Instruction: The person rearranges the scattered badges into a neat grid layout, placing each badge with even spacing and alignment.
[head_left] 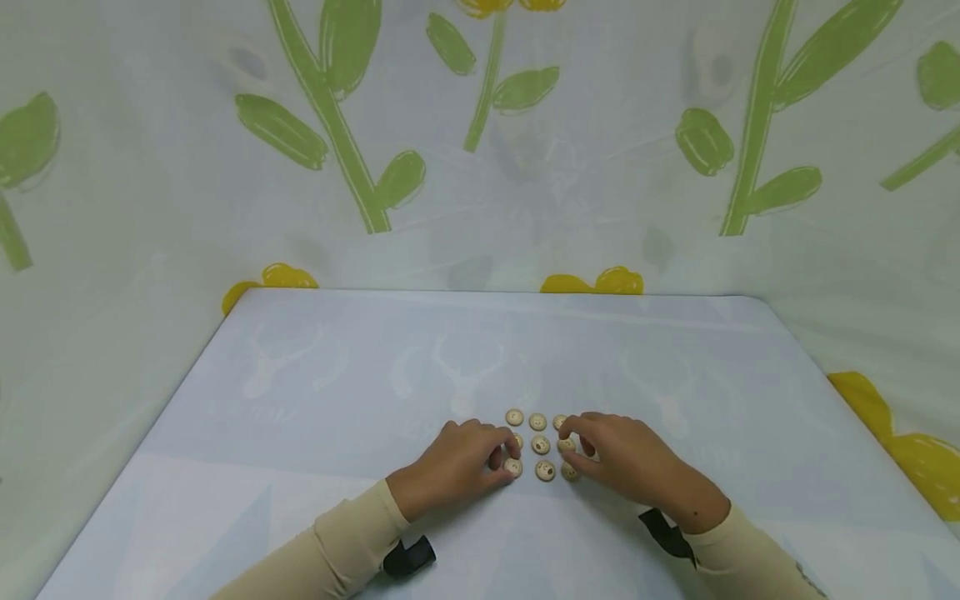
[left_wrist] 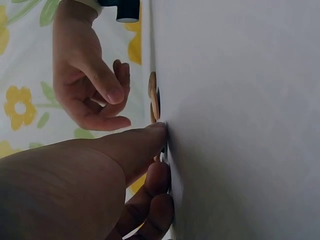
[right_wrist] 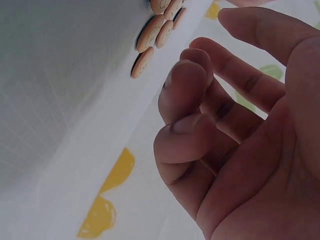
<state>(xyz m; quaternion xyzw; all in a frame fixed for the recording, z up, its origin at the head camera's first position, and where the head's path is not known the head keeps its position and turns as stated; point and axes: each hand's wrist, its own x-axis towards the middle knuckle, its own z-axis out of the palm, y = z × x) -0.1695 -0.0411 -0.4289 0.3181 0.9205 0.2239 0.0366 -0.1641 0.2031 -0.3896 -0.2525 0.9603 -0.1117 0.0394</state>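
Small round wooden discs with dark markings, some like faces, lie flat in a tight grid of three rows. My left hand (head_left: 461,462) rests at the grid's near left corner, thumb and index finger at the edges of the corner disc (head_left: 513,467). In the left wrist view the thumb (left_wrist: 145,137) reaches down to the tabletop. My right hand (head_left: 630,454) hovers over the right column, thumb and index finger apart, partly covering its discs. In the right wrist view the fingers (right_wrist: 185,90) bend loosely with nothing between them, beside the discs (right_wrist: 150,34).
A white table (head_left: 300,400) with faint deer-head prints carries the discs. Behind it hangs a pale cloth (head_left: 600,167) with green leaves and yellow flowers. A black strap (head_left: 408,557) sits at the left wrist, another (head_left: 666,533) at the right.
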